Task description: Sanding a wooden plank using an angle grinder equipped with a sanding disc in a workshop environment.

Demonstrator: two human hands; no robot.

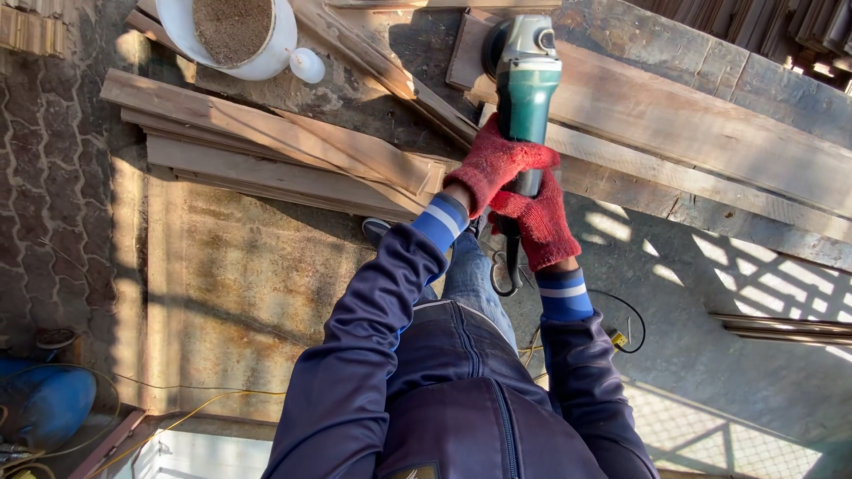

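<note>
Both hands wear red knitted work gloves and are closed around a green and grey electric angle grinder [525, 80]. The left hand [497, 164] wraps the green body from the left side, higher up. The right hand [539, 223] grips the dark rear end of the same tool just below the left hand, and the two gloves touch each other. The grey head of the grinder points away from the person and rests over a wide, long weathered wooden plank [710, 133], close to its near left end. I cannot tell if the disc touches the wood.

The plank runs from the hands far to the right, and its near edge passes just beside the right hand. Left of the left hand lies a loose pile of thin brown wooden boards [266, 151]; their pointed ends come near to the left glove. Beyond this pile, well apart from the hands, stands a white plastic bucket filled with sandy material [235, 31].

Below the right hand a black power cable [621, 328] hangs and curls on the grey concrete floor [710, 337], where there is open space to the right. Below the left hand the rusty flat metal sheet [248, 293] is also free of things.
</note>
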